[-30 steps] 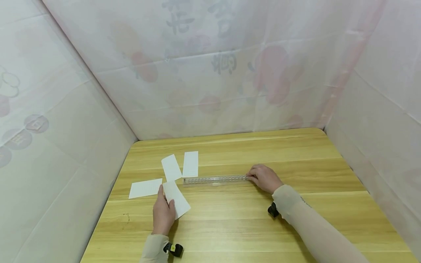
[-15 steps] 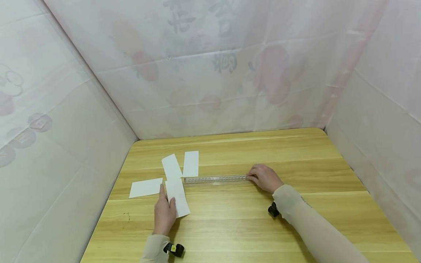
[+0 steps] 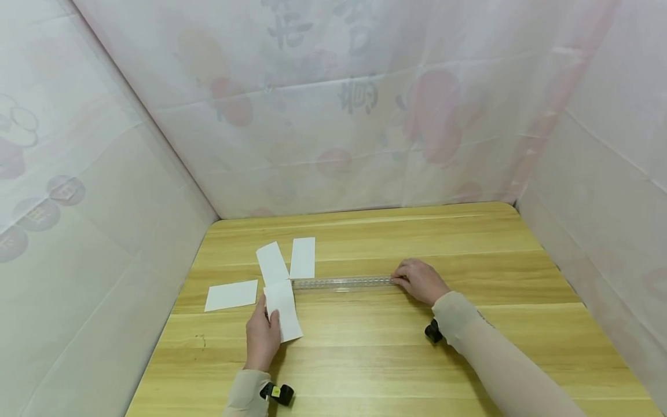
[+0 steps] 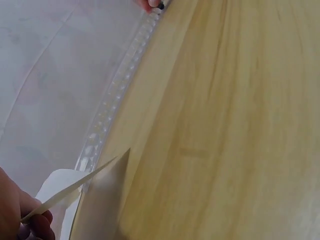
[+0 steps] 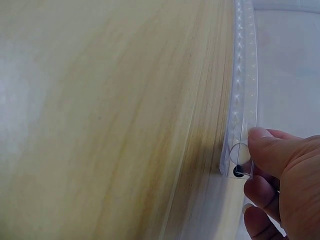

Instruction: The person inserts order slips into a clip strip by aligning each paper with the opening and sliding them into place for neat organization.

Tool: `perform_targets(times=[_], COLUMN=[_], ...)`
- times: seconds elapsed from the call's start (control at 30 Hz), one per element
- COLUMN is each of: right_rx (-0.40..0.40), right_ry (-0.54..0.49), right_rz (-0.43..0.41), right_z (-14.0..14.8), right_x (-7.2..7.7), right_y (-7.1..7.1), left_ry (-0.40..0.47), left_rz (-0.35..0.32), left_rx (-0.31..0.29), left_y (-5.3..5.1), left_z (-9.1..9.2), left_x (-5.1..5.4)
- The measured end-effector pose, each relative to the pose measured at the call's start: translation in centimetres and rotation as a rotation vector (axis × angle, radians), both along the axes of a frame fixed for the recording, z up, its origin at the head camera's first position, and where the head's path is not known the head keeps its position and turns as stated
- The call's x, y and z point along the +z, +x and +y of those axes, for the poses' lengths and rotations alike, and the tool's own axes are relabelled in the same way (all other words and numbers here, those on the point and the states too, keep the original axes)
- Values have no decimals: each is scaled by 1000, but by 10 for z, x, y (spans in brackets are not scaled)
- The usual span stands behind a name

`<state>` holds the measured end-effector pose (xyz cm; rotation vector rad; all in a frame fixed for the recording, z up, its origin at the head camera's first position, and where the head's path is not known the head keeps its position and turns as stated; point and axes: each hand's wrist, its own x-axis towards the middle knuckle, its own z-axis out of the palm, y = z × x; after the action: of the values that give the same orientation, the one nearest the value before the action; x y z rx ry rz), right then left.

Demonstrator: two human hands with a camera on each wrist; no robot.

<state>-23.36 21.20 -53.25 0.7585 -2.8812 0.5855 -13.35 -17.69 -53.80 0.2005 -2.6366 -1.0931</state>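
A white paper card (image 3: 283, 314) is pinched between the thumb and fingers of my left hand (image 3: 262, 339). In the left wrist view the card (image 4: 70, 191) is seen almost edge-on, raised off the table. Its far corner is close to the left end of a long, clear plastic strip (image 3: 341, 284) with a repeating bumpy pattern. My right hand (image 3: 420, 281) pinches the strip's other end by thumb and fingers. Up close in the right wrist view, the strip (image 5: 242, 90) shows a round hole and a black dot near that end.
Three more white cards lie around the strip's left end: an upright one (image 3: 302, 258), a tilted one (image 3: 272, 263) and one lying sideways (image 3: 231, 295). The wooden table (image 3: 417, 365) is bounded by pale printed cloth walls (image 3: 333, 145).
The card in my left hand has turned from a slant to nearly upright, its top edge swinging right toward the strip's left end. My right hand and the strip stay almost still.
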Motion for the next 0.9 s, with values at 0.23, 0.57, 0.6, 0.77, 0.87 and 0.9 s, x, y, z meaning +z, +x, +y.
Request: perform_targets(times=[0.23,0.57,0.6,0.77,0.87,0.9], right_rx=[-1,-10,-7,-5,-8,-8], right_ry=[-4,-2,1,10,13,16], right_rz=[-2,0,1,-10,-16,-16], right_z=[0,-2,-2,-3,-3,-3], right_x=[2,1,1,3,3,3], right_y=[1,0,0,0,0,0], left_ry=[97,76,71,71,78,76], left_rz=[-75,-126,-133,-209,-227,-222], left_rx=[-54,-58,-62,-84,-86,-84], left_y=[-1,-2,-2,-3,-5,-5], left_z=[1,1,1,2,2,3], left_x=[4,4,4,4,3,3])
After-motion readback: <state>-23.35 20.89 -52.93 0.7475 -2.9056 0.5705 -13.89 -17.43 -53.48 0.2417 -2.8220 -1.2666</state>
